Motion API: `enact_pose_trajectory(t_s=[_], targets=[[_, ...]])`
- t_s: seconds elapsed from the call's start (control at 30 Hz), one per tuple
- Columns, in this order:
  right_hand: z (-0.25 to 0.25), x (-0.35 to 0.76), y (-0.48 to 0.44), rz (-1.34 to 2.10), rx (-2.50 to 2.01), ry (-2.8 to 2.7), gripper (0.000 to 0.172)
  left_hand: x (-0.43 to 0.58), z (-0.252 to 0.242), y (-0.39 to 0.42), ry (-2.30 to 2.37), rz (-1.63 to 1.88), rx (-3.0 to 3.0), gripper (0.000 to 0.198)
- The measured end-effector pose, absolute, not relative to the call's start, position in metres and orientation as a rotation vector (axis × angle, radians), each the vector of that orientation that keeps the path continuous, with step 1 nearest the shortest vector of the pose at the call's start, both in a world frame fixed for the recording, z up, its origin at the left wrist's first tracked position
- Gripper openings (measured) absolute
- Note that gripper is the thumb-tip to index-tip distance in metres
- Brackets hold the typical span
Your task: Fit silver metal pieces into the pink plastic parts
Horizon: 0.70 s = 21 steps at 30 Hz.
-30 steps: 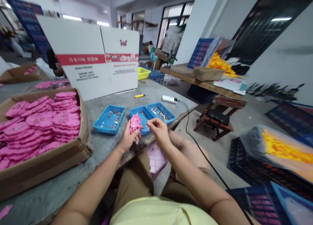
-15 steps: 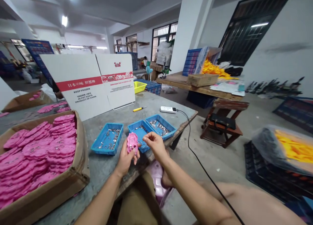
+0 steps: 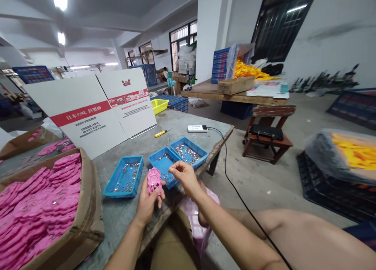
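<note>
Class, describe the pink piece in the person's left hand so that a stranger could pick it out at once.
Start at the grey table and find its three blue trays. On their near side, the person's left hand holds one small pink piece with a wavy outline. Unlike the pink pieces heaped in the cardboard box, this one is held in a hand.

Three blue trays [image 3: 120, 194], one held pink piece [image 3: 154, 178], one yellow-handled tool [image 3: 160, 134], one wooden chair [image 3: 273, 111].

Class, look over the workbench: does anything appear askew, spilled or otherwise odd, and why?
The board seems odd: it reads KEEP FROZEN, yet stands on a workbench near trays of metal bits.
</note>
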State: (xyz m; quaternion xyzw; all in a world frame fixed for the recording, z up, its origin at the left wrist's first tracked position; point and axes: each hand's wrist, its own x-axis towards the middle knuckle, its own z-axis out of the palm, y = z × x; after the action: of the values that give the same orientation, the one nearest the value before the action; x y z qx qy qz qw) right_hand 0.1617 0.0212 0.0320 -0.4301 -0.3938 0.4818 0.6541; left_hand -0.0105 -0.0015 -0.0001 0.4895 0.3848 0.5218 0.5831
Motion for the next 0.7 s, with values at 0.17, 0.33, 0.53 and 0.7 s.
enact_pose_trajectory(t_s=[0.17,0.33,0.53,0.7], targets=[[0.026,0.166,0.018,1.13,-0.984,-0.915,0.038,-0.005,0.001,-0.003,0.886,1.232,1.111,0.073],[0.039,0.179,0.01,1.167,-0.976,-1.037,0.037,0.009,0.027,-0.01,0.775,1.201,1.077,0.07],[0.065,0.184,0.008,0.974,-0.92,-1.297,0.03,0.011,0.06,-0.007,0.684,1.078,1.16,0.081],[0.078,0.187,0.002,0.846,-0.965,-1.438,0.027,0.009,0.064,-0.01,0.7,1.079,1.225,0.086]])
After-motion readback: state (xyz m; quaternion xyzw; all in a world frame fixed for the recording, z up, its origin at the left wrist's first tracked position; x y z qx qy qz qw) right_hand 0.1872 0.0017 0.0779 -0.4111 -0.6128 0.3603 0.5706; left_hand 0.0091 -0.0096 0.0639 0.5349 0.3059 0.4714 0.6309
